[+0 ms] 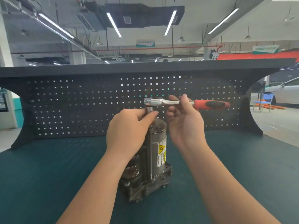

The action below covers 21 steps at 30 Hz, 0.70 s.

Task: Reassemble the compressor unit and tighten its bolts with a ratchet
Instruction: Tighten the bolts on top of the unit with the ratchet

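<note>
Standing at frame centre on the dark green surface, my grey cylindrical compressor unit; left hand pinches the socket atop it, right hand grips the red-handled chrome ratchet.

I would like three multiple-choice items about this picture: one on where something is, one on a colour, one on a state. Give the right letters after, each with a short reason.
1. Where does the compressor unit stand?
A. on the green bench top
B. on the blue chair
C. hung on the pegboard

2. What colour is the ratchet handle?
A. all blue
B. red-orange with a black insert
C. plain wood

3. What is the right hand doing?
A. lying flat on the bench
B. pinching the ratchet's metal shank
C. gripping the compressor's base

Answers:
1 A: its base rests on the bench top, upright, in front of the pegboard.
2 B: the handle past the fingers is red-orange and black.
3 B: its fingers close on the shank, while the left hand holds the socket at the unit's top.
</note>
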Each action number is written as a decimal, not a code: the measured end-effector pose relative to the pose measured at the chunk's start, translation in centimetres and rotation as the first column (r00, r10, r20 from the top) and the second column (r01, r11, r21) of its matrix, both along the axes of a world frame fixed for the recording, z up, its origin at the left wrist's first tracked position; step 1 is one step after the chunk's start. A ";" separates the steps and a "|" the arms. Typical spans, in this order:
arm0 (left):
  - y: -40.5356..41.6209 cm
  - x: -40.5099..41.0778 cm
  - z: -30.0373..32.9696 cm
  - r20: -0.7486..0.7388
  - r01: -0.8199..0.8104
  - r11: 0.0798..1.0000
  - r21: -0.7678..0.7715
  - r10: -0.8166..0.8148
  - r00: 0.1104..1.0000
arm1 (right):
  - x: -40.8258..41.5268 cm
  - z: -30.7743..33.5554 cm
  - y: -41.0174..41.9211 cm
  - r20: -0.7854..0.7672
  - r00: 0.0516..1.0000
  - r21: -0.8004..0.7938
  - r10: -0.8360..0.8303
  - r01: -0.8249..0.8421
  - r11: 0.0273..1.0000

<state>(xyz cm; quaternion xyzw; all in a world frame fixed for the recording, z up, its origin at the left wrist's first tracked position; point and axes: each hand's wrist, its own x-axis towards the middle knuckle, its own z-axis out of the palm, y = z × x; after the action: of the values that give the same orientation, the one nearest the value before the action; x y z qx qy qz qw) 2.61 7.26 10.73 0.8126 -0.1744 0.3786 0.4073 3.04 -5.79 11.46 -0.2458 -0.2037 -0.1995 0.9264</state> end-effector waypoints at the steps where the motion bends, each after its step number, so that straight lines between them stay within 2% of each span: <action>1: 0.0 -0.1 0.1 -0.004 -0.004 1.000 -0.012 0.003 1.000 | 0.0 0.0 0.1 0.016 0.999 -0.040 -0.028 0.029 0.999; 3: 0.1 0.2 0.1 -0.021 -0.017 0.999 -0.036 0.016 1.000 | -0.5 0.0 0.6 0.195 0.954 -0.200 -0.228 0.266 0.943; 4: 0.2 0.2 0.1 -0.030 -0.019 0.999 -0.047 0.018 0.999 | -0.9 0.1 0.9 0.346 0.863 -0.280 -0.369 0.470 0.837; 5: 0.2 0.2 0.1 -0.031 -0.030 0.998 -0.047 0.028 0.999 | -1.3 0.2 1.3 0.522 0.695 -0.326 -0.495 0.698 0.637; 6: 0.1 0.1 0.1 -0.034 -0.024 1.000 -0.015 0.023 0.999 | -1.6 0.1 1.7 0.692 0.492 -0.339 -0.529 0.868 0.363; 7: -0.1 0.2 -0.2 -0.011 -0.006 1.000 0.026 0.007 1.000 | -1.8 -0.1 2.1 0.817 0.308 -0.292 -0.487 0.950 0.111; 8: -0.3 0.2 -0.3 0.003 0.021 0.998 0.066 -0.021 1.000 | -2.0 -0.4 2.6 0.889 0.186 -0.219 -0.420 0.975 -0.032; 9: -0.4 0.3 -0.3 -0.018 0.031 0.997 0.071 -0.030 0.999 | -2.2 -0.5 3.0 0.912 0.144 -0.181 -0.383 0.981 -0.062; 10: -0.4 0.3 -0.3 -0.062 0.031 0.999 0.044 -0.029 0.998 | -2.3 -0.6 3.1 0.912 0.154 -0.178 -0.380 0.984 -0.029; 11: -0.4 0.3 -0.3 -0.104 0.030 0.999 0.029 -0.027 0.994 | -2.2 -0.6 2.9 0.895 0.202 -0.200 -0.399 0.979 0.047; 12: -0.3 0.2 -0.1 -0.117 0.014 1.000 0.027 -0.011 0.993 | -2.1 -0.5 2.4 0.849 0.296 -0.248 -0.437 0.955 0.164; 13: -0.1 0.1 0.2 -0.088 -0.005 0.999 0.035 0.008 0.996 | -2.1 -0.3 1.9 0.757 0.446 -0.316 -0.478 0.890 0.329; 14: 0.1 -0.1 0.3 -0.047 -0.045 0.999 0.026 0.046 0.998 | -1.9 -0.1 1.3 0.598 0.632 -0.368 -0.494 0.763 0.531; 15: 0.2 0.0 0.3 -0.016 -0.055 0.998 0.002 0.055 0.998 | -1.6 0.1 0.7 0.394 0.813 -0.355 -0.429 0.565 0.745; 16: 0.1 -0.2 0.4 -0.006 -0.043 0.999 -0.015 0.043 0.999 | -1.2 0.3 0.2 0.200 0.941 -0.269 -0.272 0.320 0.908; 17: 0.1 -0.4 0.4 -0.014 -0.035 0.999 -0.011 0.035 0.999 | -0.8 0.3 -0.1 0.061 0.994 -0.150 -0.093 0.102 0.984; 18: 0.0 -0.3 0.3 -0.011 -0.040 0.999 -0.004 0.040 0.999 | -0.7 0.3 -0.4 -0.019 1.000 -0.076 0.021 -0.023 0.997; 19: 0.0 -0.2 0.2 -0.020 -0.044 0.999 0.006 0.044 0.999 | -0.5 0.2 -0.5 -0.035 0.998 -0.066 0.058 -0.060 0.996; 21: -0.1 -0.2 0.3 -0.032 -0.045 0.999 -0.018 0.045 0.998 | -0.4 0.4 -0.6 0.054 0.997 -0.147 -0.056 0.063 0.987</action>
<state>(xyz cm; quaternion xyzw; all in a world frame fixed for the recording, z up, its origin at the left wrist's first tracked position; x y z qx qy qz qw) 2.44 7.19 11.02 0.8184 -0.1460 0.3763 0.4090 2.63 -6.34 11.90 -0.3151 -0.2335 -0.2175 0.8938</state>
